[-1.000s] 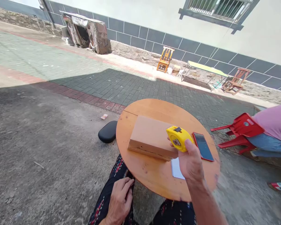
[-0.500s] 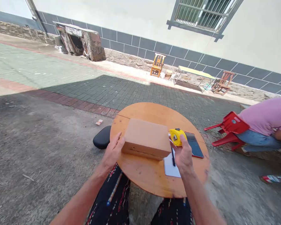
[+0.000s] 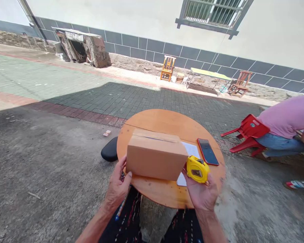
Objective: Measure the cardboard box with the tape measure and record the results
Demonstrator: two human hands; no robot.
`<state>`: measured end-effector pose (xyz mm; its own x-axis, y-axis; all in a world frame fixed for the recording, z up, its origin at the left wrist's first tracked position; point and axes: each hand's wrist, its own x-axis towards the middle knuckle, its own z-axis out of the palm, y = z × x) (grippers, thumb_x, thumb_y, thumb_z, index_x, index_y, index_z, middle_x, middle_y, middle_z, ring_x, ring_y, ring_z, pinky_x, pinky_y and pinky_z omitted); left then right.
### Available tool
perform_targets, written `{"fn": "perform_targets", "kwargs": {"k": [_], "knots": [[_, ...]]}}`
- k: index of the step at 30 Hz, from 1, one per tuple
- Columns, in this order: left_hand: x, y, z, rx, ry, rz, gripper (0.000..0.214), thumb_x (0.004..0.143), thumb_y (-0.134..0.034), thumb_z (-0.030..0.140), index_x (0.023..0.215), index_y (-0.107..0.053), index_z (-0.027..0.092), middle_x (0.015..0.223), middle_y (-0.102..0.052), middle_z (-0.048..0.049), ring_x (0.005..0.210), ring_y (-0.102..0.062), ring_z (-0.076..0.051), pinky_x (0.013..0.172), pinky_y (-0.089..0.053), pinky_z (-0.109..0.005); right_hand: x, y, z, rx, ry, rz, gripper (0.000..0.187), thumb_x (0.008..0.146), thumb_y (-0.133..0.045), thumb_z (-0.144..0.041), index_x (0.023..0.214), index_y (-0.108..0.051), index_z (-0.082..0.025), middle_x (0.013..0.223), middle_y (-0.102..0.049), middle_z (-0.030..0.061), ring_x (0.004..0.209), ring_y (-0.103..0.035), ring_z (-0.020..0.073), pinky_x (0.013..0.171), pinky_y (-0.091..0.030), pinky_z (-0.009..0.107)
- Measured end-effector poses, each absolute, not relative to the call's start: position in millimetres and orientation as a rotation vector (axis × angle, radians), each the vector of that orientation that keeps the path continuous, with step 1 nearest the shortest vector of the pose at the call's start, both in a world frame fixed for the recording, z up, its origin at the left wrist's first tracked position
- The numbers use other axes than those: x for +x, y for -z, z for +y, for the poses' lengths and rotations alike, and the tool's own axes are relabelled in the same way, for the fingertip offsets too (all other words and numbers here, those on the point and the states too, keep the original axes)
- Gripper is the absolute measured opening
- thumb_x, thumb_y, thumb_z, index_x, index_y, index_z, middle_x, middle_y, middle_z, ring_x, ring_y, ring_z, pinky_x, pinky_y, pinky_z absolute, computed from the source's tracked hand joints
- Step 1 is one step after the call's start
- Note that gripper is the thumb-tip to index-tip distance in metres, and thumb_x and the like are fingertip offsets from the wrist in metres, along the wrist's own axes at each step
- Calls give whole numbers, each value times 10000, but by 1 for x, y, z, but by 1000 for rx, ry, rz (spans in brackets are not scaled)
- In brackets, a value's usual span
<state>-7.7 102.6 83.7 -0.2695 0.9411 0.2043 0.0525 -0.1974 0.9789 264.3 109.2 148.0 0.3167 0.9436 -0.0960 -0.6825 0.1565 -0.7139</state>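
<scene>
I have the left hand [image 3: 119, 184] spread against the left side of the cardboard box [image 3: 154, 158], and the right hand [image 3: 202, 194] gripping a yellow tape measure [image 3: 198, 169]. The box, partly hiding some paper [image 3: 192, 149], is on the round wooden desk [image 3: 164, 118], outdoors by brick paving [image 3: 126, 98].

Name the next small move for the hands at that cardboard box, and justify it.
I'd probably bring the yellow tape measure against the cardboard box's upper near edge: the right hand holds it by the box's right end, while the left hand is at the other end, well placed to steady it.
</scene>
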Motion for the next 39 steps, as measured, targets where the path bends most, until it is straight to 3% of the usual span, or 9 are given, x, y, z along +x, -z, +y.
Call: {"fn": "perform_targets", "kwargs": {"k": [3, 12, 19, 22, 25, 29, 31, 34, 39], "knots": [[1, -70, 96, 1076, -1608, 1376, 591, 844, -655, 380, 1380, -440, 255, 1407, -530, -103, 1300, -506, -276, 1106, -405, -445, 260, -133, 97, -763, -1209, -353, 377, 831, -597, -491, 1109, -719, -266, 1193, -716, 62, 1091, -647, 282, 959, -498, 533], [0, -72, 125, 1166, -1580, 1469, 619, 864, -625, 441, 1397, -389, 233, 1433, -494, -115, 1345, -460, -259, 1145, -344, -428, 247, -136, 114, -691, -1296, -347, 320, 828, -635, -458, 1087, -712, -287, 1108, -750, 24, 991, -689, 225, 919, -526, 441], [-9, -91, 62, 1336, -1485, 1874, 476, 876, -577, 444, 1308, -505, 260, 1280, -602, -82, 1173, -562, -271, 1072, -402, -449, 279, -133, 66, -806, -1323, -402, 421, 785, -640, -539, 1076, -739, -251, 1176, -723, 83, 990, -701, 318, 899, -531, 498], [8, -106, 25, 1457, -1299, 1660, 247, 883, -570, 396, 1085, -654, 283, 1055, -685, -42, 997, -633, -241, 945, -491, -361, 280, -126, 38, -829, -1363, -418, 450, 733, -672, -575, 1014, -765, -237, 1108, -744, 105, 962, -696, 340, 874, -539, 515], [43, -120, 5, 1484, -973, 1249, 215, 873, -586, 394, 1007, -713, 283, 985, -702, -60, 900, -652, -238, 807, -536, -325, 267, -121, 18, -866, -1370, -499, 470, 699, -706, -580, 1027, -761, -247, 1083, -747, 91, 983, -682, 338, 887, -534, 489], [81, -133, 7, 1187, -884, 980, 477, 836, -635, 484, 1256, -631, 258, 1217, -663, -105, 1076, -621, -275, 942, -500, -377, 253, -120, 4, -1020, -1255, -764, 681, 632, -783, -532, 1236, -658, -245, 1199, -691, 87, 1065, -636, 320, 913, -508, 397], [87, -138, 13, 1018, -897, 959, 521, 833, -638, 516, 1269, -617, 233, 1237, -654, -111, 1112, -606, -273, 956, -487, -372, 255, -122, 0, -1042, -1275, -862, 695, 628, -771, -563, 1227, -664, -227, 1207, -674, 101, 1074, -625, 325, 903, -507, 382], [87, -143, 19, 835, -861, 982, 440, 817, -654, 537, 1072, -692, 180, 968, -710, -89, 856, -648, -209, 762, -517, -303, 260, -126, -4, -990, -1373, -889, 617, 635, -724, -622, 1087, -736, -203, 1172, -662, 104, 1036, -622, 313, 862, -518, 356], [83, -141, 20, 719, -722, 998, 443, 704, -747, 564, 803, -647, 144, 615, -643, -32, 542, -578, -134, 524, -448, -233, 262, -130, -8, -993, -1584, -788, 602, 629, -719, -637, 1049, -722, -205, 994, -678, 80, 741, -605, 203, 560, -476, 250]]}}
